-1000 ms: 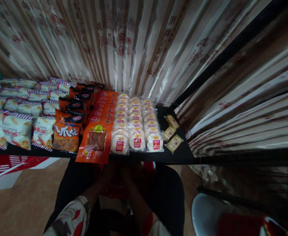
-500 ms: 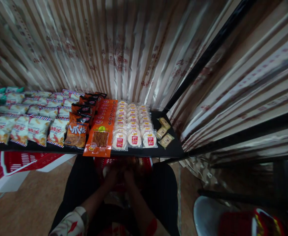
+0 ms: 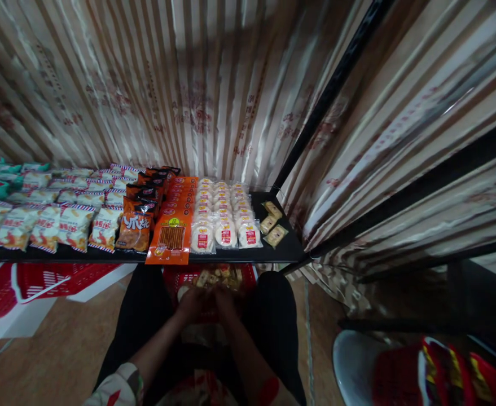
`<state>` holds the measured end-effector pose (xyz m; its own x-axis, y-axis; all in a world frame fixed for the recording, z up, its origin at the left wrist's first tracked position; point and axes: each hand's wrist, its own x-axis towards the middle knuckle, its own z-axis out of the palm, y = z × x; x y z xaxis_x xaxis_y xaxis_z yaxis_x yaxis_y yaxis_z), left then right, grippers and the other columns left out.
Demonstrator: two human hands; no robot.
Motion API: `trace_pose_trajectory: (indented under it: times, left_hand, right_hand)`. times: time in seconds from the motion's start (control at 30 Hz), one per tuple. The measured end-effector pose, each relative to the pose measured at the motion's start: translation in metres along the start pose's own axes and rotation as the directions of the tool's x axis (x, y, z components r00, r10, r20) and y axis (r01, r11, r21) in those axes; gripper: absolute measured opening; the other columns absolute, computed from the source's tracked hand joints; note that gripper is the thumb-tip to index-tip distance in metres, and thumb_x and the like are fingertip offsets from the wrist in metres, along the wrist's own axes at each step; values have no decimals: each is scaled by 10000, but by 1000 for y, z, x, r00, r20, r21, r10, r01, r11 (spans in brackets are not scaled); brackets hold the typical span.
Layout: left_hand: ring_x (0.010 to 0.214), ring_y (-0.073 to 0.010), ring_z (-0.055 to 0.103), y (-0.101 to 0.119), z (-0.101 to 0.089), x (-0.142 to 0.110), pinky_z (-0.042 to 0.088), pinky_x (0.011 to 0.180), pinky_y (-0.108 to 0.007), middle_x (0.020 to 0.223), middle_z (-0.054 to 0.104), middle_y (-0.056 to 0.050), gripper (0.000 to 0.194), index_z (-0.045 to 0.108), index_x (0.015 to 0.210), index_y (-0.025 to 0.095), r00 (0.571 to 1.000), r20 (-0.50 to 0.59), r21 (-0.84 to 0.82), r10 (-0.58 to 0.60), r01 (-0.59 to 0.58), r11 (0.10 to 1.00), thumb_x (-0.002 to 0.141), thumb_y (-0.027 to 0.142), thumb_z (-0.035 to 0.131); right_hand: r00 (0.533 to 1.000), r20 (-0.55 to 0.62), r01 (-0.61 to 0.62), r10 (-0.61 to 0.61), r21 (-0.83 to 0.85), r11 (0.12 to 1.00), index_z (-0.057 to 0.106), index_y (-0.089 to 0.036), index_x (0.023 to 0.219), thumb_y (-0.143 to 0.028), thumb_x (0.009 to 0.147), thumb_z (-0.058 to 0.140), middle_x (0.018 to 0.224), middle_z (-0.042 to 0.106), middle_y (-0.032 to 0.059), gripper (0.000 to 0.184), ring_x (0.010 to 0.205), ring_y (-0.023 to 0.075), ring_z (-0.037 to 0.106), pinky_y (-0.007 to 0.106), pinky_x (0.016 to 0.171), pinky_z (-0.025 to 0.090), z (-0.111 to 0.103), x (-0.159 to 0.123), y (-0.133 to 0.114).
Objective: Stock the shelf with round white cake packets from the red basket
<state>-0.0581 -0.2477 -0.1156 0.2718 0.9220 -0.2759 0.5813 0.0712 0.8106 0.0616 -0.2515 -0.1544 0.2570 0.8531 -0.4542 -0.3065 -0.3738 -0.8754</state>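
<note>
Between my knees is a red package [image 3: 251, 276] with several small yellowish wrapped biscuits [image 3: 226, 276] in it. At its near side, my left hand [image 3: 192, 302] and my right hand [image 3: 223, 300] come close together, fingers curled inward against the biscuits. What they grip is too dark and small to make out. On the black shelf [image 3: 284, 255] just beyond, three similar wrapped biscuits [image 3: 275, 235] lie near the right end. Beside them are rows of round white wrapped crackers [image 3: 225, 233] with red labels.
Further left on the shelf stand orange stick-snack packs [image 3: 169, 237], orange-black snack bags [image 3: 134, 228] and rows of white snack bags [image 3: 73, 226]. A red basket [image 3: 40, 282] is below left. A striped curtain [image 3: 214, 84] hangs behind; a pale stool or basin [image 3: 349, 361] holds red packs.
The view has shifted slightly. My hands have drawn back a little toward me, and the wrapped biscuits in the red package now show more clearly. The goods on the shelf look unchanged.
</note>
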Motion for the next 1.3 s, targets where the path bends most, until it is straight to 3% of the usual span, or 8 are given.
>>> trace_pose_trajectory:
  times: [0.17, 0.4, 0.57, 0.7, 0.9, 1.1, 1.3]
  left_hand:
    - [749, -191, 585, -1, -3, 1, 420, 729, -269, 711, 681, -41, 155, 695, 674, 202, 998, -56, -128, 35, -42, 991, 667, 235, 544]
    - [590, -167, 567, 3, -7, 2, 430, 585, -256, 574, 635, -2, 172, 688, 689, 183, 989, -33, -431, -142, 114, 895, 618, 287, 570]
    - [594, -158, 561, 13, -16, 2, 419, 582, -255, 633, 652, -16, 221, 676, 713, 149, 985, -8, -569, -172, 137, 811, 592, 309, 585]
    - [583, -144, 547, 18, -19, 3, 413, 575, -246, 636, 651, -20, 246, 660, 695, 141, 978, -20, -656, -207, 144, 741, 559, 344, 631]
    - [621, -150, 569, 32, -23, -2, 425, 594, -241, 638, 655, -19, 310, 648, 665, 149, 979, -43, -701, -201, 114, 704, 552, 437, 673]
    - [758, -176, 606, 46, -22, -8, 456, 682, -262, 810, 683, -52, 425, 655, 822, 143, 985, -5, -781, -170, 102, 617, 584, 494, 670]
    - [794, -180, 611, 54, -20, -13, 467, 697, -275, 877, 672, -65, 422, 645, 873, 142, 986, 21, -845, -168, 107, 524, 600, 463, 675]
  right_hand:
    - [1000, 3, 26, -25, -35, 999, 606, -199, 655, -326, 511, 594, 615, 637, -13, 192, 602, 165, 584, 273, 602, 454, -3, -9, -13]
    - [994, 41, 104, -99, -143, 984, 604, -192, 725, -349, 552, 595, 652, 644, -3, 234, 618, 170, 586, 282, 610, 460, -9, -7, -21]
    - [989, 92, 133, -118, -179, 975, 591, -190, 696, -407, 588, 595, 620, 639, -2, 243, 578, 159, 580, 275, 573, 460, -14, -9, -26]
    - [989, 79, 141, -128, -198, 970, 572, -194, 620, -464, 571, 623, 552, 615, -10, 279, 540, 153, 568, 267, 538, 450, -15, -16, -36]
    - [989, 38, 151, -146, -203, 968, 585, -193, 568, -519, 537, 647, 564, 636, -2, 333, 589, 170, 593, 271, 559, 462, -17, -28, -48]
    - [987, -99, 120, -127, -78, 990, 637, -185, 747, -477, 531, 654, 711, 677, 29, 363, 698, 200, 623, 304, 637, 495, -20, -36, -51]
    - [982, -142, 111, -124, -95, 989, 650, -178, 822, -464, 521, 668, 848, 688, 61, 416, 829, 233, 623, 320, 704, 497, -26, -38, -45]
